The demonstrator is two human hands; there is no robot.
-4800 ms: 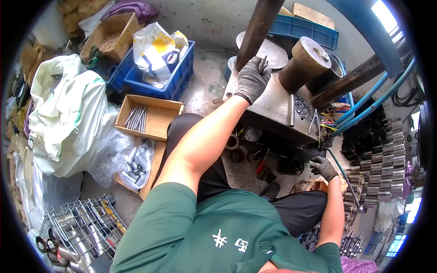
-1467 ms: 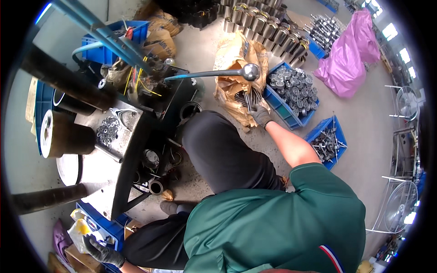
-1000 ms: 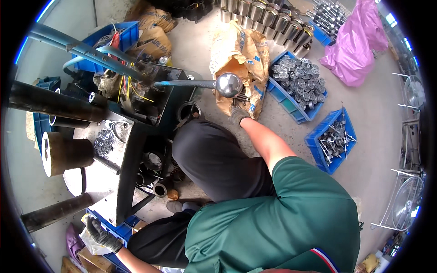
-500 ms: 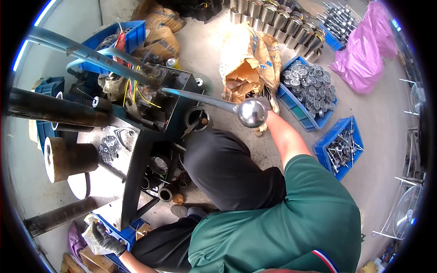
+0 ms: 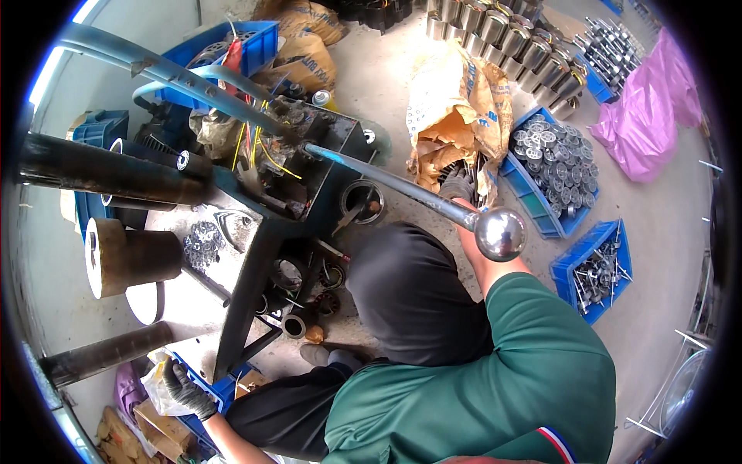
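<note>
Seemingly I'm picking from the far paper bag (image 5: 447, 81) — my right hand's (image 5: 457, 185) grip I can't tell; near left, left hand (image 5: 185, 391) half-open, apparently empty — next needs firm hold.

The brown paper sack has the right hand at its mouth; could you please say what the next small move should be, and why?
Probably close the right hand gently around some thin dark rods: it is at the mouth of the brown paper sack, where rods show. I'd keep it low, as the ball-ended lever crosses over the forearm in this view.
</note>
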